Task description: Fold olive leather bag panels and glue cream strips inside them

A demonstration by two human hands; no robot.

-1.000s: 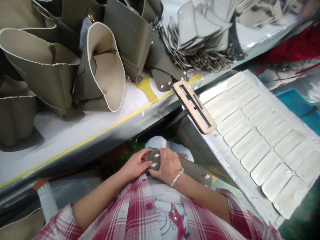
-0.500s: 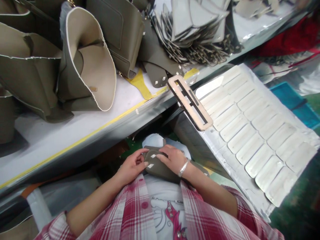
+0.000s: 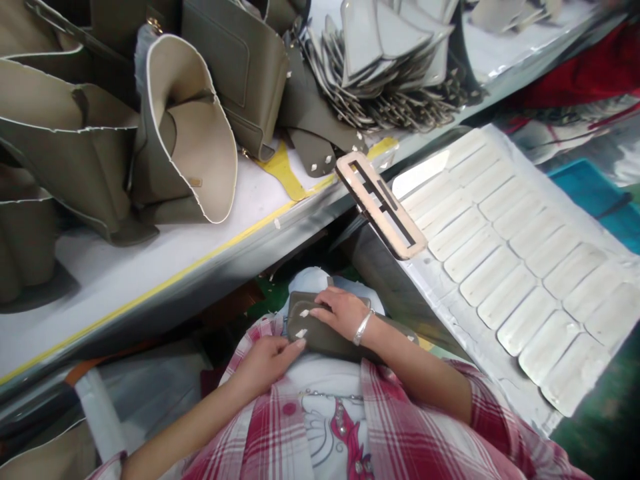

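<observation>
An olive-brown leather piece [image 3: 325, 340] with a rounded end and white diamond-shaped marks lies over my lap, against my shirt. My left hand [image 3: 273, 360] pinches its lower left edge, thumb on top and fingertips hidden beneath. From the right, my right hand [image 3: 345, 312] grips the same piece, its thumb pressed flat near the upper white mark and its fingers bent over the far edge. Under the piece, another olive layer shows at the upper edge; I cannot tell whether the two are joined.
Olive bags [image 3: 193, 147] stand on the white bench [image 3: 225, 260] ahead, beside a stack of grey-white pieces [image 3: 385, 40]. On the right, a board [image 3: 495, 393] carries rows of pale rounded strips [image 3: 505, 287]. A slotted frame [image 3: 383, 207] rests on its corner.
My left hand has moved down and left along the leather piece, from its upper left end to its lower edge. My right hand stays nearly in place.
</observation>
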